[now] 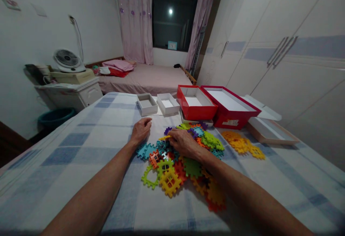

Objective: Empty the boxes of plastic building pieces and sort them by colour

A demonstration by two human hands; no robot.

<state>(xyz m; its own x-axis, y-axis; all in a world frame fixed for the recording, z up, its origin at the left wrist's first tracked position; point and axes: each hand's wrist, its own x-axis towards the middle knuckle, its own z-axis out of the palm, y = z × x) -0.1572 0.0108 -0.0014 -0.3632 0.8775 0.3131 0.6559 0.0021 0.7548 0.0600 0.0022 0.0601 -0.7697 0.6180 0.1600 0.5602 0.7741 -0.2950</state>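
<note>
Nearest, the person's two forearms are reaching out over a checked cloth (pixel 81 146) covering the worktop, toward a heap of colourful plastic tiles (pixel 172 171). The left hand (pixel 140 130) is lying loosely curled on the cloth just beside a blue tile (pixel 145 150), grasping nothing that shows. The right hand (pixel 183 142) is pressing down on the heap, and a thin yellow piece (pixel 165 138) is sticking out at its fingertips; whether the fingers are actually pinching it I cannot tell. A separate bunch of yellow tiles (pixel 242 144) is sitting to the right, apart from the heap. Farther off, two small white boxes (pixel 157 103) and two red boxes (pixel 215 105) are standing open. Because the tiles are lying loosely overlapped, a careless sweep would probably be scattering them, perhaps mixing the sorted yellow ones back in.
</note>
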